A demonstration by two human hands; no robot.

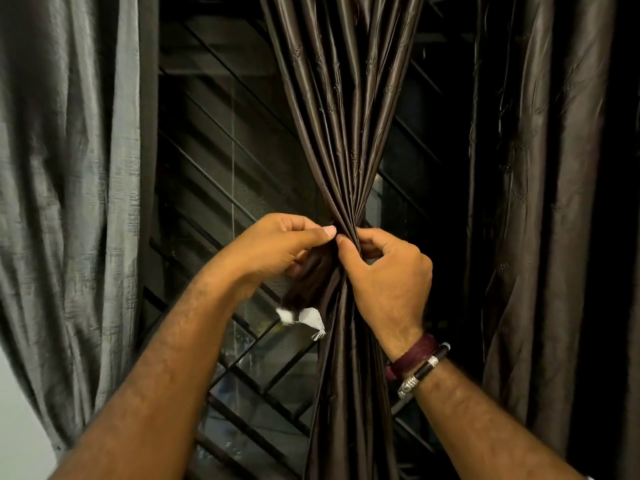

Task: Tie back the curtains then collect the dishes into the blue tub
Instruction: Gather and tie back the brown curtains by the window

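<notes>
A dark brown satin curtain (346, 116) hangs in the middle of the view, gathered into a narrow waist at about mid-height. My left hand (280, 247) pinches a dark brown tie-back band (308, 278) at that waist; the band's loose end hangs down and ends in a frayed white tag (313, 318). My right hand (388, 282) grips the gathered fabric and band from the right, its thumb meeting my left thumb. No dishes and no blue tub are in view.
A grey curtain (69, 202) hangs at the left and another dark brown curtain (540, 220) at the right. Behind them is a dark window with a diagonal metal grille (221, 188). A strip of pale wall (17, 427) shows at bottom left.
</notes>
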